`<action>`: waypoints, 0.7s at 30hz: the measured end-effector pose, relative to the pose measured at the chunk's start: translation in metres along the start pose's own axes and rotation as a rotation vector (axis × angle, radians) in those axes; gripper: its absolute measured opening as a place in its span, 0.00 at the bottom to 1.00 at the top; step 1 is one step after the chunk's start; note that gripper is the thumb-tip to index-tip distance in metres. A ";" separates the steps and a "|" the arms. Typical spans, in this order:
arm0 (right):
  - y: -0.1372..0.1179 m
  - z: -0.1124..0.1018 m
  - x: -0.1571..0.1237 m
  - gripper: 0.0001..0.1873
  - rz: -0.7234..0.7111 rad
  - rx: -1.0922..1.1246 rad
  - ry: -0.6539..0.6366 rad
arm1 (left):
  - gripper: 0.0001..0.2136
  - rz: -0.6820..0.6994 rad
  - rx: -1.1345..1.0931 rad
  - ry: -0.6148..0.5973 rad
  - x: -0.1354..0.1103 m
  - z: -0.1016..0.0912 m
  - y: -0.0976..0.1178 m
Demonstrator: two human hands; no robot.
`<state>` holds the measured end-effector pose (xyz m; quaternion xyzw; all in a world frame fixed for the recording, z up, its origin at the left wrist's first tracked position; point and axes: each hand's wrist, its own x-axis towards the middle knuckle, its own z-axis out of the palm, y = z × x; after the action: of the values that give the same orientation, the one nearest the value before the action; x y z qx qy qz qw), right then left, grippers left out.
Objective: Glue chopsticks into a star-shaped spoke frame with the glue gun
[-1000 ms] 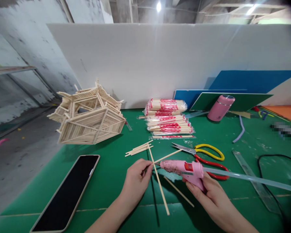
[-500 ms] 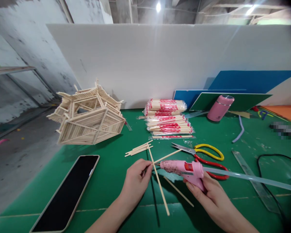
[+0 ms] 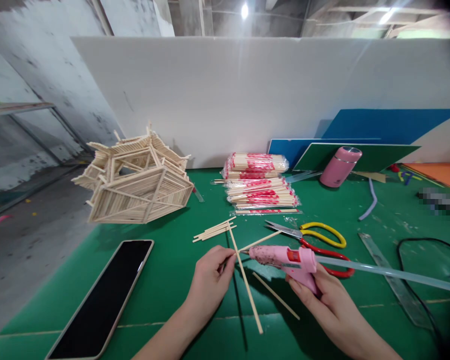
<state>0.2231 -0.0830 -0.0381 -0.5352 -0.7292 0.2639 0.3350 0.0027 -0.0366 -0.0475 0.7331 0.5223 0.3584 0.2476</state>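
My left hand [image 3: 213,272] is closed in a pinch on thin wooden sticks that cross at its fingertips. One long wooden stick [image 3: 248,290] slants toward me, and another stick [image 3: 260,241] runs off to the upper right from the crossing. My right hand [image 3: 328,305] is wrapped round the handle of a pink glue gun [image 3: 281,257], its nozzle at the crossing by my left fingertips. A long clear glue stick [image 3: 390,272] sticks out of the gun's back. Below the gun, a loose stick [image 3: 276,296] lies on the green table.
Scissors [image 3: 303,237] lie behind the gun, with a few short sticks [image 3: 214,230] to their left. Wrapped chopstick bundles [image 3: 262,192], a stick-built model [image 3: 135,180] and a pink bottle [image 3: 340,167] stand farther back. A phone [image 3: 103,300] is at left, a ruler [image 3: 393,280] and black cable [image 3: 429,240] at right.
The glue gun and my right hand have shifted very slightly to the right. My left hand and the crossed sticks look nearly still.
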 end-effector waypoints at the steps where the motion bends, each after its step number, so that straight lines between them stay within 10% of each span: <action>1: 0.000 0.000 0.000 0.11 0.005 0.001 -0.004 | 0.10 0.000 -0.002 0.002 0.000 0.000 0.000; 21: 0.000 -0.001 0.000 0.09 0.021 0.019 -0.067 | 0.10 -0.004 -0.003 -0.002 0.000 0.001 0.000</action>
<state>0.2242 -0.0831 -0.0373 -0.5304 -0.7318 0.2921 0.3128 0.0033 -0.0367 -0.0483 0.7319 0.5230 0.3581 0.2501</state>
